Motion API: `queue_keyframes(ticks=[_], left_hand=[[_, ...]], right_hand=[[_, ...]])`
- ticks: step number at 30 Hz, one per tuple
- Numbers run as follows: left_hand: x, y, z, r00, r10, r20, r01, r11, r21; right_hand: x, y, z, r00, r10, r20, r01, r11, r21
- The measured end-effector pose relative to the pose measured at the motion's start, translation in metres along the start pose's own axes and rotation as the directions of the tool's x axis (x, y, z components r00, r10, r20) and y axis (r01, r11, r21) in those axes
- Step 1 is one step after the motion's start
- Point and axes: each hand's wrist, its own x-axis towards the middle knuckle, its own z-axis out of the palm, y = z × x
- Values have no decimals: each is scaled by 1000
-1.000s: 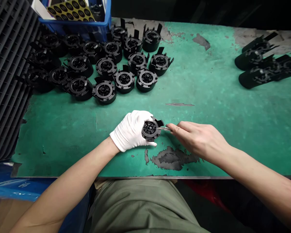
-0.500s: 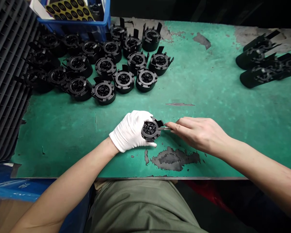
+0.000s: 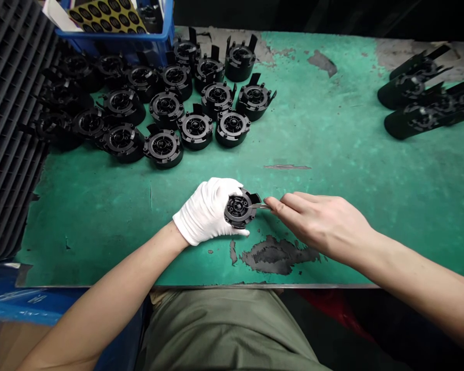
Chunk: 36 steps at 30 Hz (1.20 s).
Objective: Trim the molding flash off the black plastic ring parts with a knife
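My left hand (image 3: 209,211), in a white glove, is wrapped round a round black plastic housing (image 3: 238,207) with upright tabs and a ribbed centre. It keeps the housing low over the green worktop, its ribbed face turned up. From the other side comes my right hand (image 3: 313,219), bare, with its fingers pinched on slim metal tweezers (image 3: 261,206). Their pointed tip reaches over the housing's face near the centre; whether it touches is too small to tell. My right palm hides the tool's rear end.
Several similar black housings (image 3: 163,147) stand in a cluster at the back left. Behind them is a blue bin (image 3: 116,40) with a gold sticker sheet (image 3: 106,15). Taller black cylinders (image 3: 410,121) stand at the far right. Dark ridged trays (image 3: 11,129) border the left side.
My right hand has shifted slightly down, its wrist lower and the tweezers still pinched. The left hand keeps its hold on the housing, nearly unmoved. The view has shifted a little.
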Motion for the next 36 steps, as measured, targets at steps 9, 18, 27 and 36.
queue_keyframes(ticks=[9, 18, 27, 36], left_hand=[[2, 3, -2, 1000, -23, 18, 22, 1000, 8], [0, -1, 1, 1000, -20, 6, 20, 1000, 16], [0, 0, 1, 1000, -3, -18, 3, 1000, 16], [2, -2, 1, 999, 24, -33, -24, 1000, 8]], right_hand=[[-4, -21, -8, 994, 81, 69, -79, 996, -39], [-3, -29, -8, 993, 103, 56, -102, 994, -29], [-5, -37, -5, 992, 122, 36, -119, 990, -73], [-3, -46, -5, 988, 150, 44, -147, 988, -53]])
